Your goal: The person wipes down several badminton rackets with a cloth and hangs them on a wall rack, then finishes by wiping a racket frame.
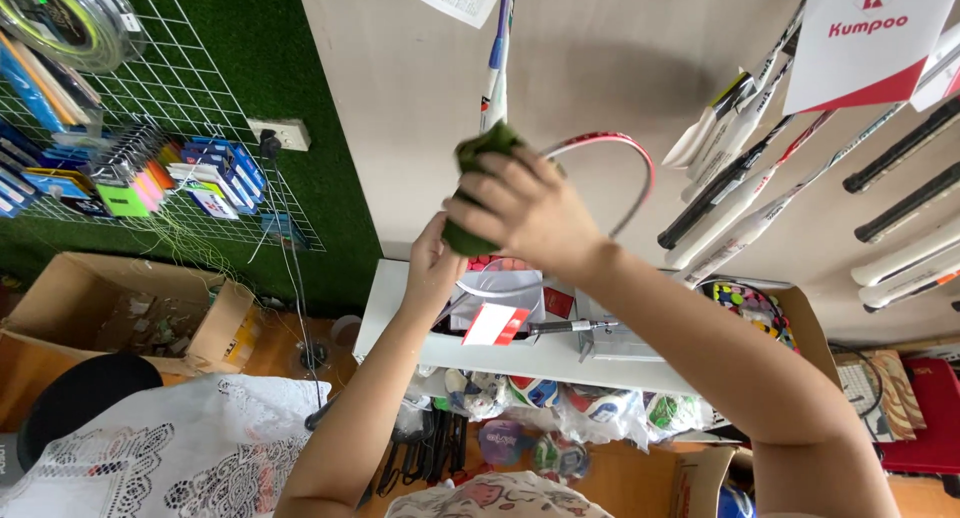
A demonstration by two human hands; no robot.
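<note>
My right hand (525,213) grips a dark green cloth (478,153) bunched around the frame of a badminton racket (610,146) with a red and white rim, held up in front of the beige wall. My left hand (432,268) is just below it, fingers up against the lower end of the cloth and the racket. The racket's shaft (497,68) runs upward out of view. Whether the left hand holds the racket or only touches the cloth is hidden by the right hand.
Several rackets (760,178) hang on the wall at right. A white shelf (540,353) below holds a red and white card and bagged items. A wire grid (170,118) with packets is on green turf at left, above an open cardboard box (130,308).
</note>
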